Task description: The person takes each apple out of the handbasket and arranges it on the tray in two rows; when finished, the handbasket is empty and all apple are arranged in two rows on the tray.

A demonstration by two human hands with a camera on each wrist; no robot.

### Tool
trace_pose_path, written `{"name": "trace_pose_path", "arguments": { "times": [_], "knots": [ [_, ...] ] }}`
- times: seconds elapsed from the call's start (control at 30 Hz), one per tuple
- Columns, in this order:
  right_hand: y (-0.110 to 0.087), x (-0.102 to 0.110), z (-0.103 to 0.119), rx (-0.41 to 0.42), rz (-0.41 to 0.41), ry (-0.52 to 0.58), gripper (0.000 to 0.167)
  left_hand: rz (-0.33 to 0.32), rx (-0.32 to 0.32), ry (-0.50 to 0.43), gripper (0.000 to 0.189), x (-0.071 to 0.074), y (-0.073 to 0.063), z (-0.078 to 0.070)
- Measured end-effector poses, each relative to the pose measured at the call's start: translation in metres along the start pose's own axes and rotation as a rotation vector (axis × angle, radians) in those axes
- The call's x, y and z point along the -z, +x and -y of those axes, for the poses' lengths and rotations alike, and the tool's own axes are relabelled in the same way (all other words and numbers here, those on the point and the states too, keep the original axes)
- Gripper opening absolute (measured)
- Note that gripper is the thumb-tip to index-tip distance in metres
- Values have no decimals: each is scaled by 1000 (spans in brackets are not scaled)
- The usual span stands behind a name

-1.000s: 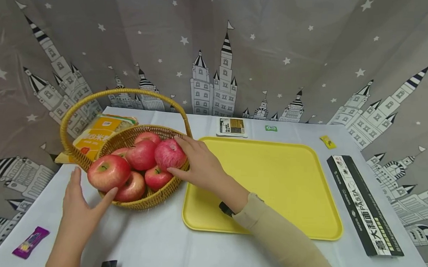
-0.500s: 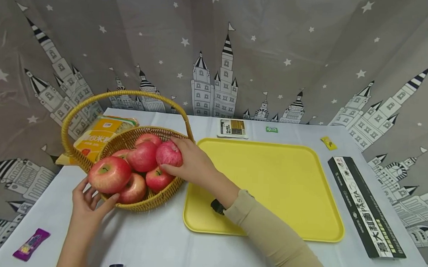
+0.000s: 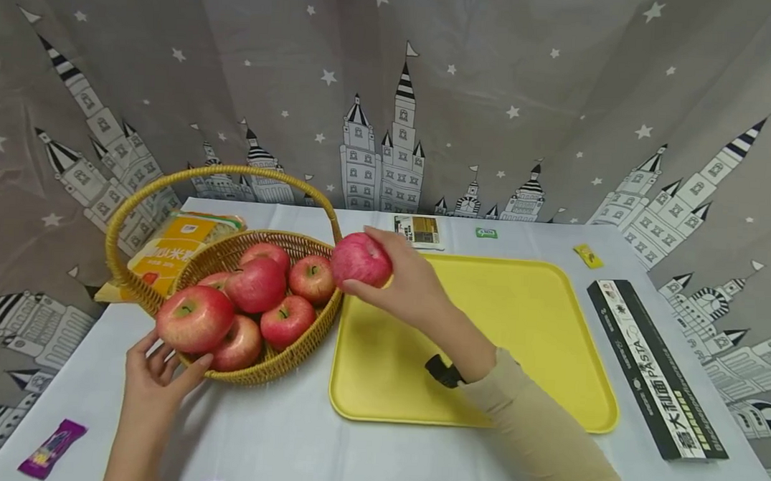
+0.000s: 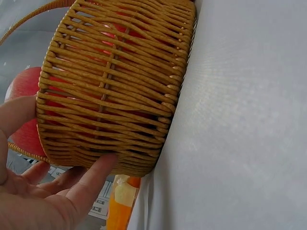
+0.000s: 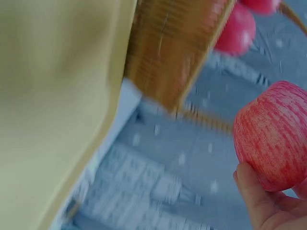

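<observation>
My right hand (image 3: 416,288) grips a red apple (image 3: 361,261) at the right rim of the wicker basket (image 3: 283,365), over the left edge of the yellow tray (image 3: 516,347). In the right wrist view, this apple (image 5: 273,136) sits between thumb and fingers, away from the basket. Several more apples (image 3: 254,285) fill the basket, a large one (image 3: 195,318) resting at its front left. My left hand (image 3: 156,377) holds the basket's front left side. The left wrist view shows its fingers against the woven wall (image 4: 115,96) and the thumb at the rim.
A yellow food packet (image 3: 178,246) lies behind the basket, whose tall handle (image 3: 233,169) arches above it. Right of the tray is a black pasta box (image 3: 654,374). Small packets include a purple one (image 3: 53,448), a green one (image 3: 486,233) and a yellow one (image 3: 588,256).
My right hand has taken hold of an apple and moved it right, out of the basket, uncovering another apple beneath. My left hand has closed in on the basket's side.
</observation>
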State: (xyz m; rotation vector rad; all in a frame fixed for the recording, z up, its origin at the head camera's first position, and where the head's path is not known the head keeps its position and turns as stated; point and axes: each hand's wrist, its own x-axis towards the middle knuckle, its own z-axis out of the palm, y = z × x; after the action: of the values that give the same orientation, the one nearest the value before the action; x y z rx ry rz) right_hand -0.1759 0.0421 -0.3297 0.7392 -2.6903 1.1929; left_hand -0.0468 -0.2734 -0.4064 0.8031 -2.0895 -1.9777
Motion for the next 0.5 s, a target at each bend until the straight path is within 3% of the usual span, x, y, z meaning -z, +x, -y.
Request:
{"name": "trace_pose_path", "arguments": {
  "times": [0.1, 0.2, 0.37, 0.5],
  "knots": [
    [-11, 32, -25, -42, -77, -39, 79, -14, -10, -15, 94, -2, -1, 2],
    [-23, 65, -59, -134, -126, -92, 81, -38, -30, -43, 85, -4, -2, 4],
    [-42, 113, -126, -312, -175, -185, 83, -59, -42, -105, 68, -7, -4, 6],
    [-58, 139, -173, -396, -176, -270, 81, -64, -23, -110, 65, -7, -3, 7]
  ]
}}
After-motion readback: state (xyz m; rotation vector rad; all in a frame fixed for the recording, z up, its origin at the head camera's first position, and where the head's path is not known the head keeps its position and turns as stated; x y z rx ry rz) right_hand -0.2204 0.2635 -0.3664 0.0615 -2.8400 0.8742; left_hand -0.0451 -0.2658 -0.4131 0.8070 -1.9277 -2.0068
